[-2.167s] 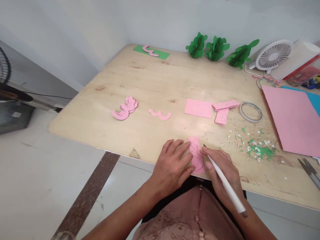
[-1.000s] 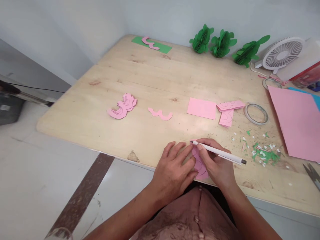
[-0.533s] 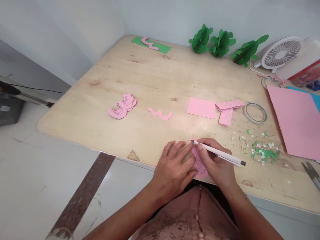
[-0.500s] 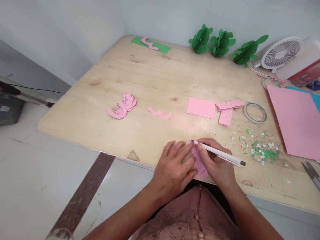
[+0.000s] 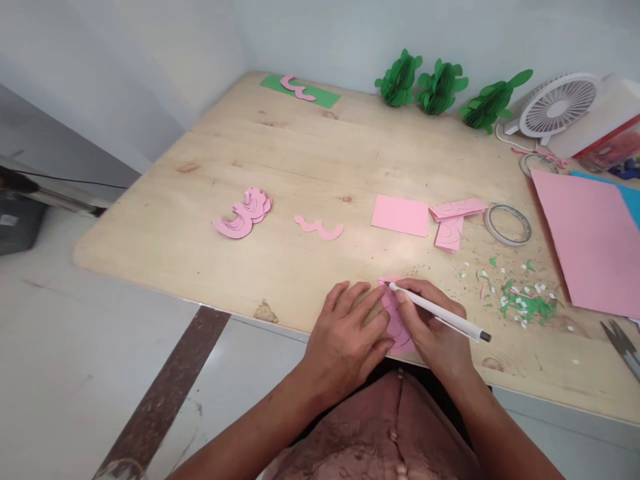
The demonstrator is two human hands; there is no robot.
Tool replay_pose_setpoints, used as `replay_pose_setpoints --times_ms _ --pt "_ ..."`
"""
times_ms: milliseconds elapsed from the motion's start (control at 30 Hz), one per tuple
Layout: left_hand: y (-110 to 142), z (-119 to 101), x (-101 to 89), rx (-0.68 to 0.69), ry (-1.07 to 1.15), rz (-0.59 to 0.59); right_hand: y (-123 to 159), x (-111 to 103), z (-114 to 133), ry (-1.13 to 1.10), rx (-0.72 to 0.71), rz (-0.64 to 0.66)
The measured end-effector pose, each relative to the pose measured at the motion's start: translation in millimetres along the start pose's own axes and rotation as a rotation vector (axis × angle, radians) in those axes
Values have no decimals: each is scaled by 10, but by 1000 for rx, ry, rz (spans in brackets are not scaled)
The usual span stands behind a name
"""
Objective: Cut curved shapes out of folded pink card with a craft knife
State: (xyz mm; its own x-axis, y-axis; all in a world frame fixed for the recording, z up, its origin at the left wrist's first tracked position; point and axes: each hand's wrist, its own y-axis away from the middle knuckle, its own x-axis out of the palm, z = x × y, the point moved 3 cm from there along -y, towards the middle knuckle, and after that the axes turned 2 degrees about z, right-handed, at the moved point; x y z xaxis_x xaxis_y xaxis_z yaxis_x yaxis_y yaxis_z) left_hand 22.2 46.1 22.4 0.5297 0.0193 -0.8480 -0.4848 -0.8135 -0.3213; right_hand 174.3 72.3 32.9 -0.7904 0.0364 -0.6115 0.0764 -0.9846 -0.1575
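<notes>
My right hand (image 5: 440, 327) is closed on a white pen (image 5: 445, 313), its tip at the top of a small pink paper piece (image 5: 399, 331) at the table's front edge. Curved lines are drawn on that piece. My left hand (image 5: 350, 330) lies flat with fingers stretched, pressing on the table and the paper's left side; part of the paper is hidden under both hands. Ahead lie a wavy pink cutout (image 5: 320, 228), a pile of similar cutouts (image 5: 245, 215), a plain pink rectangle (image 5: 400, 215) and folded pink strips (image 5: 453, 223) with drawn curves.
On the right are a tape roll (image 5: 507, 225), green and white paper scraps (image 5: 527, 303), scissors (image 5: 621, 343) and large pink sheets (image 5: 590, 247). Green paper trees (image 5: 440, 87) and a white fan (image 5: 560, 107) stand along the wall. A green strip (image 5: 325, 98) lies far left.
The pen tip has shifted very slightly at the top of the pink paper. The whole view has drifted a little; both hands keep nearly the same pose.
</notes>
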Motion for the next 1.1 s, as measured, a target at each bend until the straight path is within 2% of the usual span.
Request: replay_pose_setpoints --times_ms 1100 --pt "3 3 6 -1 1 -1 152 -81 -27 51 -44 -27"
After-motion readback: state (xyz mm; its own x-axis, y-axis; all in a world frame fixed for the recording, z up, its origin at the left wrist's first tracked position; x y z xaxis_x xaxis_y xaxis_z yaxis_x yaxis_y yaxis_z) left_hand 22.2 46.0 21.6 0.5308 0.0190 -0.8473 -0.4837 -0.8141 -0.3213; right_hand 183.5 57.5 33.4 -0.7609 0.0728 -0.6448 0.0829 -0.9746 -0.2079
